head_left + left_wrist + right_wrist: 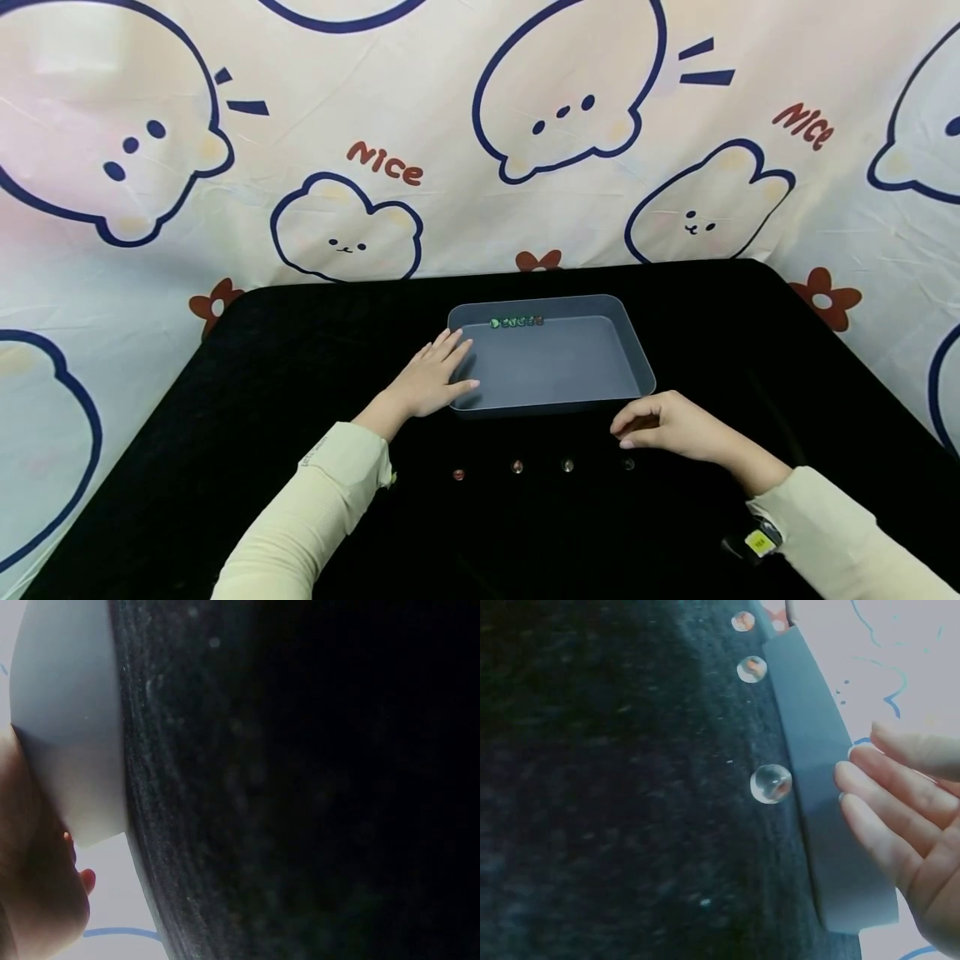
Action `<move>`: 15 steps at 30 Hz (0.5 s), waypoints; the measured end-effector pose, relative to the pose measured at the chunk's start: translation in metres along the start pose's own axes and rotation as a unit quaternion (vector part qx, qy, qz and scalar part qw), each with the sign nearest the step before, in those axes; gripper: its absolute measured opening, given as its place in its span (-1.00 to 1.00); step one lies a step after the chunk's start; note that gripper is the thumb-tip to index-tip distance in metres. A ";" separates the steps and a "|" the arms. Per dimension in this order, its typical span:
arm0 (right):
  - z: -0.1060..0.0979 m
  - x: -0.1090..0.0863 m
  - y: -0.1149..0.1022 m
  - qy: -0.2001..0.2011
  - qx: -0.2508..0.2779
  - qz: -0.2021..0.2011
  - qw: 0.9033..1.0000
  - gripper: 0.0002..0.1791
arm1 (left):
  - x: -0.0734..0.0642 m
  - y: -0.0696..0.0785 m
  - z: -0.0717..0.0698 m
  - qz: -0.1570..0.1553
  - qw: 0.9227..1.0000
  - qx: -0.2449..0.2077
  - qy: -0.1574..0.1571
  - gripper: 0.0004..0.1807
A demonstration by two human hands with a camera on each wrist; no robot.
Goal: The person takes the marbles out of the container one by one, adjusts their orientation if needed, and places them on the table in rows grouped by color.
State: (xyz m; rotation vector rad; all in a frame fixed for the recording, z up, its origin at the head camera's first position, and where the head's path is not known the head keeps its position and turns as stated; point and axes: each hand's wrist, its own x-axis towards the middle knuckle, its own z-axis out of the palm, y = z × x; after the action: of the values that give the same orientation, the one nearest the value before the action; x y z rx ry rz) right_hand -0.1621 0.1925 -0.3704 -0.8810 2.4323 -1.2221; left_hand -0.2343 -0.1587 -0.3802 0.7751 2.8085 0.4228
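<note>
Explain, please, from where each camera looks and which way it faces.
Head: on the head, facing forward, down at gray tray and marbles; left hand, right hand and sleeves show.
Left wrist: on that wrist, facing black tabletop and tray wall; part of left hand shows.
Right wrist: on that wrist, facing three marbles and tray wall; right hand shows.
Shared by head and right wrist: tray, marbles, right hand.
</note>
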 end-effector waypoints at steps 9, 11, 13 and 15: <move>-0.011 0.013 -0.005 0.019 0.041 0.017 0.999 -0.76 | 0.002 0.001 0.001 -0.014 1.000 0.016 0.000 -0.22; -0.014 0.016 -0.006 0.027 0.045 0.019 0.998 -0.76 | 0.002 0.001 0.002 -0.017 1.000 0.021 -0.001 -0.23; -0.016 0.020 -0.006 0.035 0.056 0.020 0.998 -0.75 | 0.003 0.001 0.002 -0.020 1.000 0.022 -0.002 -0.24; -0.018 0.023 -0.008 0.039 0.068 0.019 0.997 -0.73 | 0.003 0.001 0.002 -0.021 1.000 0.023 -0.002 -0.24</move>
State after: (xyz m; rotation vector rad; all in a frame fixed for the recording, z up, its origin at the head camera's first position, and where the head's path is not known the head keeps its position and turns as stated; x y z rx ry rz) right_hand -0.1861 0.1857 -0.3529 -0.7581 2.3801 -1.4138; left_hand -0.2360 -0.1561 -0.3827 0.7237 2.8355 0.3503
